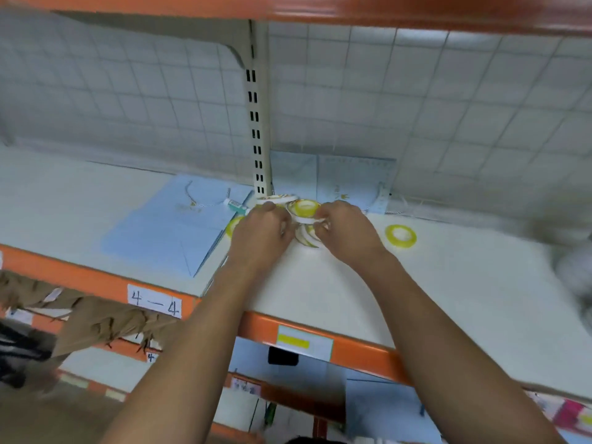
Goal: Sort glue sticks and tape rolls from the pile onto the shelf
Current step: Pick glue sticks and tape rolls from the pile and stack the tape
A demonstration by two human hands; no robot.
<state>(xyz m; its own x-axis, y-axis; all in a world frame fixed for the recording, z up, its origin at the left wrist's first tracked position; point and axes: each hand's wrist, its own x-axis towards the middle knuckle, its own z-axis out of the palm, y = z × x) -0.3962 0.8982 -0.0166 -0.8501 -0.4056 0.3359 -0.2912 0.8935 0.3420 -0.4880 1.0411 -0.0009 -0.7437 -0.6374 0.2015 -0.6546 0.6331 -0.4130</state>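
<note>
Now at the pile (308,239), by the upright (258,129) at the back of the shelf (352,299). Hands close together, not touching. Right hand (347,233) curls its fingers on the white rim of the top roll (304,207). Left hand (262,233) is curled over the pile; grip hidden, so I cannot tell. I would lift one roll at a time, straight up, so that its neighbours do not slide. Rolls: flat glossy rings, yellow cores. Lone roll (401,236) lies apart to the right. Glue stick (236,205): small smooth tube, lying on blue paper (160,229).
</note>
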